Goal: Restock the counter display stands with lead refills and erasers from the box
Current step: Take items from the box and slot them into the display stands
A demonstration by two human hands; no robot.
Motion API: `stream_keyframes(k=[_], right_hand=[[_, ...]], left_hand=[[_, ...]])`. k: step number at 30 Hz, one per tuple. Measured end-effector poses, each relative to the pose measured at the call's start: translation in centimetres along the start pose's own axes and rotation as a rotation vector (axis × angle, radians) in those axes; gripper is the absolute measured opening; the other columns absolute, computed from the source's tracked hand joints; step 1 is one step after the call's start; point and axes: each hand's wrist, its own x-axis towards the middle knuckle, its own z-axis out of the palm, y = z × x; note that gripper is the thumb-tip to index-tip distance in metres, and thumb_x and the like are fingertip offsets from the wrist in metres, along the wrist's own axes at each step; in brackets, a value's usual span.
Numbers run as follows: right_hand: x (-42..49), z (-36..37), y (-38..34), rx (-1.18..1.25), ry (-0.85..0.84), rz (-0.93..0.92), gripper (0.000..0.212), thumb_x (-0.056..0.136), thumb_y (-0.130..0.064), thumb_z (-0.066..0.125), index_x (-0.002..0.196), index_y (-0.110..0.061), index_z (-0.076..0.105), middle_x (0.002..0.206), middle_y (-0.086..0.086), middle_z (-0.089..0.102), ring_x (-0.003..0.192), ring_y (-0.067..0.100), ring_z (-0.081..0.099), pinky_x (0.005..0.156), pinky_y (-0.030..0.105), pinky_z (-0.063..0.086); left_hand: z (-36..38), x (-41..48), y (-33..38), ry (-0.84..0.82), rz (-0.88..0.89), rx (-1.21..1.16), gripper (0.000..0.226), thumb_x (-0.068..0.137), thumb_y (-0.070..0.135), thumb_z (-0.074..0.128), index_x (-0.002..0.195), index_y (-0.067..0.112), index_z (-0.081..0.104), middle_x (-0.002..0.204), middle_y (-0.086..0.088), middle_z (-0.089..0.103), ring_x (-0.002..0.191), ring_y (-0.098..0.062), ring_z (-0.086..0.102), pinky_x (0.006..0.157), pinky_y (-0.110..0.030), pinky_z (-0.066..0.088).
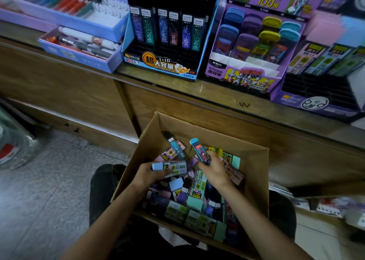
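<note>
**Box and edges.** The cardboard box (pixel 199 124) is open at the top and sits over the person's knees. One corner points toward the cabinet front (pixel 177 105), below the front edge of the surface (pixel 217 92). The box walls rise above the load on the far and left sides. Tiled floor (pixel 49 180) lies open to the left of the box.

**Load.** Loose packs (pixel 197 186) of refills fill the box at mixed angles, most of them lying flat.

**Left hand.** The left hand (pixel 149 173) is curled round a blue-capped pack (pixel 170 166). Its long axis runs nearly level, with the cap pointing left. A teal case (pixel 177 150) stands just above it, tilted with its top toward the upper left. Whether this hand holds it cannot be told.

**Right hand.** The right hand (pixel 216 169) grips a blue-capped case (pixel 199 151). Its long axis is steep and its cap points up and to the left. Both hands are above the load, inside the box walls and near each other.

**Stands.** Three stands sit in a row on the surface.
- The black-and-blue stand (pixel 162 64) holds upright cases in its rear rows, with bare slots in front.
- The purple stand (pixel 243 78) is beside it.
- The right-hand stand (pixel 316 99) shows bare black slots at the front.

A narrow strip of surface runs between the stand fronts and the surface edge.
</note>
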Motion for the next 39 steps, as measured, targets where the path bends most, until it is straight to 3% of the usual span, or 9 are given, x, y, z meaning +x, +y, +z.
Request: stream_keyframes(k=[4,7,12,15,20,24,28,34,39], right_hand=[[-1.6,-1.8,-2.3,0.106,-0.027,-0.176,0.018,0.092,-0.018,0.058,0.106,-0.022,0.050,0.092,-0.005,0.058,0.079,0.003,0.055,0.064,0.009,0.039],[-3.0,-2.3,-4.3,0.168,-0.106,-0.241,0.017,0.093,-0.019,0.057,0.107,-0.026,0.051,0.096,-0.012,0.060,0.082,-0.014,0.057,0.068,0.003,0.041],[-5.1,-1.8,-6.0,0.326,-0.115,-0.269,0.021,0.092,-0.025,0.058,0.113,-0.029,0.055,0.105,-0.011,0.066,0.095,-0.003,0.061,0.082,0.016,0.047],[-6.0,-1.0,-6.8,0.355,-0.056,-0.328,0.018,0.093,-0.023,0.057,0.110,-0.029,0.054,0.101,-0.008,0.064,0.092,0.002,0.062,0.075,0.015,0.048],[-6.2,-0.4,-7.3,0.125,0.091,-0.405,0.030,0.093,-0.029,0.055,0.122,-0.026,0.050,0.107,-0.011,0.044,0.100,-0.005,0.051,0.087,0.021,0.046],[-6.6,-0.5,-7.7,0.128,0.030,-0.380,0.032,0.094,-0.033,0.052,0.126,-0.032,0.048,0.107,-0.013,0.043,0.104,-0.002,0.051,0.091,0.026,0.049],[-7.5,-1.0,-8.5,0.246,-0.003,-0.360,0.026,0.088,-0.058,0.037,0.110,-0.050,0.047,0.107,-0.015,0.045,0.103,-0.010,0.050,0.084,0.013,0.045],[-7.9,-2.9,-9.8,0.614,-0.056,-0.111,0.017,0.092,-0.028,0.058,0.106,-0.019,0.060,0.090,-0.003,0.071,0.077,0.008,0.069,0.059,0.018,0.051],[-7.8,-6.4,-10.5,0.508,-0.102,-0.160,0.016,0.087,-0.015,0.064,0.099,-0.005,0.060,0.095,0.005,0.069,0.074,0.005,0.067,0.059,0.013,0.048]], left_hand=[[0.4,-0.8,1.7,-0.089,0.006,-0.041,0.017,0.077,0.006,0.074,0.093,0.001,0.070,0.083,-0.008,0.074,0.066,-0.012,0.069,0.054,-0.020,0.052],[0.8,-1.4,3.1,-0.185,0.047,-0.085,0.012,0.080,0.013,0.072,0.090,0.006,0.072,0.089,-0.007,0.075,0.080,-0.014,0.070,0.064,-0.021,0.054],[2.2,-2.5,5.8,-0.093,0.101,-0.357,0.012,0.083,0.017,0.068,0.080,0.006,0.072,0.082,-0.013,0.074,0.070,-0.018,0.071,0.054,-0.022,0.054],[3.1,-3.2,7.0,-0.078,0.152,-0.437,0.025,0.087,0.029,0.062,0.074,0.011,0.075,0.076,-0.010,0.072,0.063,-0.016,0.069,0.046,-0.022,0.050],[4.2,-4.1,7.9,-0.121,0.183,-0.445,0.038,0.087,0.046,0.056,0.093,0.011,0.071,0.084,-0.009,0.073,0.071,-0.017,0.071,0.047,-0.021,0.050],[4.3,-4.6,8.0,-0.144,0.254,-0.394,0.022,0.078,0.026,0.067,0.096,0.011,0.067,0.091,-0.011,0.071,0.077,-0.021,0.069,0.053,-0.024,0.052],[4.2,-4.8,8.0,-0.126,0.318,-0.317,0.017,0.087,0.011,0.060,0.102,0.005,0.065,0.093,-0.012,0.069,0.084,-0.024,0.066,0.064,-0.029,0.052],[4.1,-5.8,9.0,-0.201,0.373,-0.274,0.032,0.076,0.027,0.066,0.102,0.009,0.068,0.098,-0.013,0.072,0.089,-0.026,0.067,0.075,-0.032,0.054],[4.0,-6.1,10.4,-0.245,0.412,-0.236,0.032,0.078,0.031,0.064,0.103,0.013,0.068,0.103,-0.012,0.072,0.096,-0.027,0.068,0.085,-0.037,0.055]])
